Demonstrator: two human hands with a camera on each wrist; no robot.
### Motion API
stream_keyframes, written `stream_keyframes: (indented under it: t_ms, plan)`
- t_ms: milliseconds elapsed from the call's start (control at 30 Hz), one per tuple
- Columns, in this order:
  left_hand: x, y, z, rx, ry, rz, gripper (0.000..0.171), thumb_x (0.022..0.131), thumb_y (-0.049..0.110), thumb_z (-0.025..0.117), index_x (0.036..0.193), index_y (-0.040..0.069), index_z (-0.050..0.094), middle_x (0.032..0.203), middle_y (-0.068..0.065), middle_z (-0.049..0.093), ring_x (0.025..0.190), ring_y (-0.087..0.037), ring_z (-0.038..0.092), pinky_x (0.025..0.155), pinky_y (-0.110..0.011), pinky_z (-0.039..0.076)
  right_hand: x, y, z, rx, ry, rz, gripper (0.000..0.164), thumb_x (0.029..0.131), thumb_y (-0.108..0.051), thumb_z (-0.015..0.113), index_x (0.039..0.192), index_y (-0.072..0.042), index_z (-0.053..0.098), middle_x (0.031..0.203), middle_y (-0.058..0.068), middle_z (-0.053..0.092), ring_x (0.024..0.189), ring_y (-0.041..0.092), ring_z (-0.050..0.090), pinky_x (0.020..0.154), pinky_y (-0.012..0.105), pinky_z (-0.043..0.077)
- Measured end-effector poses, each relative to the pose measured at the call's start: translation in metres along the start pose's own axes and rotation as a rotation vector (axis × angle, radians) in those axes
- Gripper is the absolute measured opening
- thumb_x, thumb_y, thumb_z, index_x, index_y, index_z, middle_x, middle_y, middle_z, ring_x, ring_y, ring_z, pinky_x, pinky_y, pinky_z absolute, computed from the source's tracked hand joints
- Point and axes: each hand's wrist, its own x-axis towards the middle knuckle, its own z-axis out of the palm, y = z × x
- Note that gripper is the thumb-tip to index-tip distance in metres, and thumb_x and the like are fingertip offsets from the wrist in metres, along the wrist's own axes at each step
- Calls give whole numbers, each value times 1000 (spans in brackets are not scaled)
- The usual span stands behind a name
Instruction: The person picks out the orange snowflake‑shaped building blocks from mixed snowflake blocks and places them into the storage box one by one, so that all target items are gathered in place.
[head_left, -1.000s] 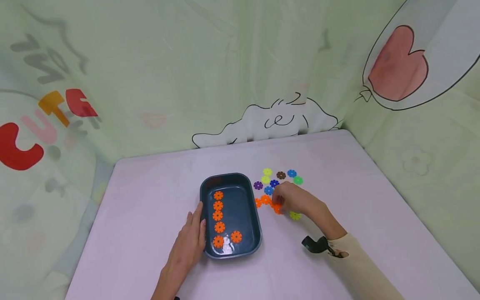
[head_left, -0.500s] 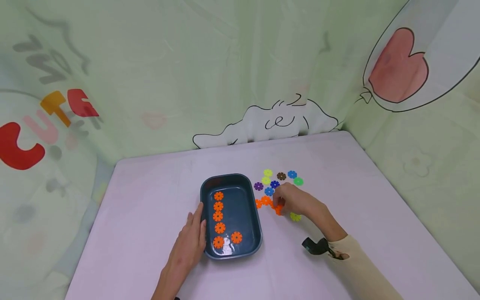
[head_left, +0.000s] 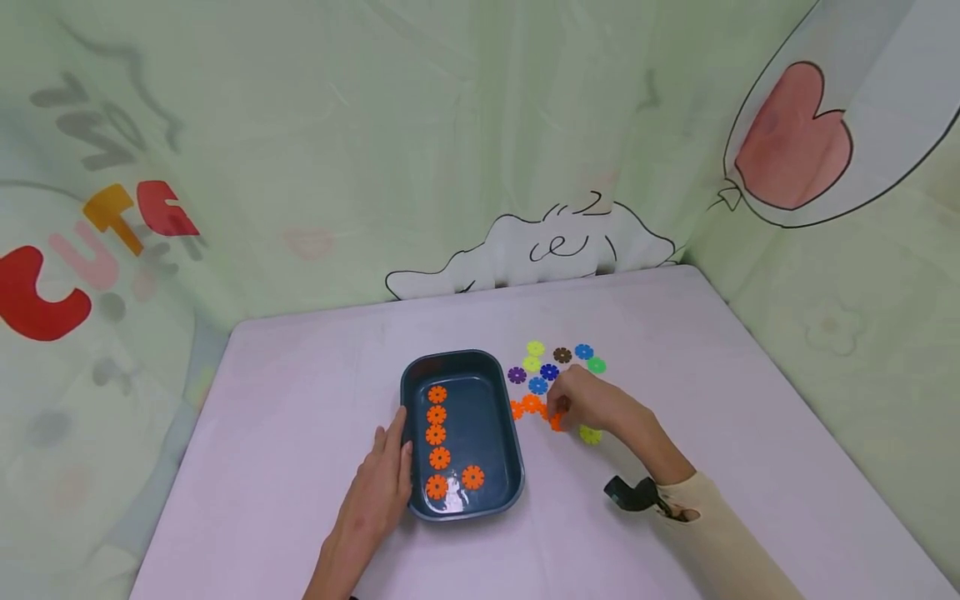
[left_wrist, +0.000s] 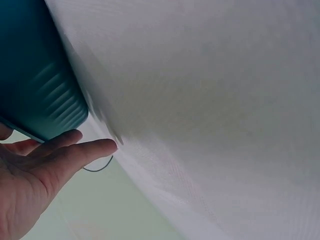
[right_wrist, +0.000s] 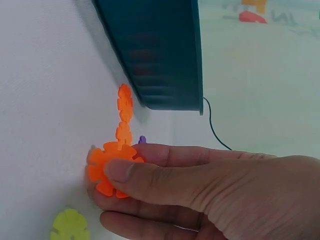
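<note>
Head view: the person's left hand (head_left: 372, 483), fingers nearly straight, rests against the left side of the dark blue, rounded-rectangular, plastic-looking tray (head_left: 483, 417). In the tray lie six orange, notched, plastic-looking discs (head_left: 436, 434). Right of the tray are loose orange discs (head_left: 531, 403), where the right hand (head_left: 592, 400) pinches one orange disc (right_wrist: 101, 162). Since half a second ago, little has shifted; the tray's six are unchanged, so apparently none has been added.

Curtained nook, cartoon drapes (head_left: 360, 167), pale table (head_left: 300, 400)
</note>
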Motion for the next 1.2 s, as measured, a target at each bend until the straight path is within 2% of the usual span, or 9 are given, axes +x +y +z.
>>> stream_keyframes:
  t_ms: [233, 533, 833, 1200]
  plan:
    - [2, 0, 0, -10, -8, -15, 61, 116, 32, 48, 172, 17, 30, 170, -23, 39, 155, -50, 36, 119, -72, 40, -4, -2, -8, 0, 31, -49, 14, 83, 6, 90, 89, -6, 85, 81, 0, 75, 73, 14, 63, 71, 26, 64]
    - [3, 2, 0, -7, -6, 6, 60, 116, 31, 47, 172, 16, 31, 170, -22, 40, 156, -50, 36, 118, -70, 41, -12, -11, -25, 12, 90, -151, 13, 87, 9, 84, 95, -2, 85, 86, 2, 79, 75, 12, 69, 77, 30, 68]
    - [1, 1, -1, -4, -2, 1, 60, 116, 31, 47, 172, 17, 31, 169, -25, 40, 154, -51, 38, 117, -70, 42, -14, -26, -33, -1, 137, -249, 10, 88, 6, 85, 93, -3, 85, 84, -1, 78, 73, 8, 67, 72, 25, 66]
    - [0, 0, 2, -9, -6, -24, 61, 116, 32, 48, 172, 18, 30, 170, -23, 40, 156, -49, 36, 119, -70, 40, -19, -56, -43, 17, 192, -349, 11, 87, 1, 88, 95, -6, 85, 87, -2, 80, 75, 6, 70, 71, 19, 63]
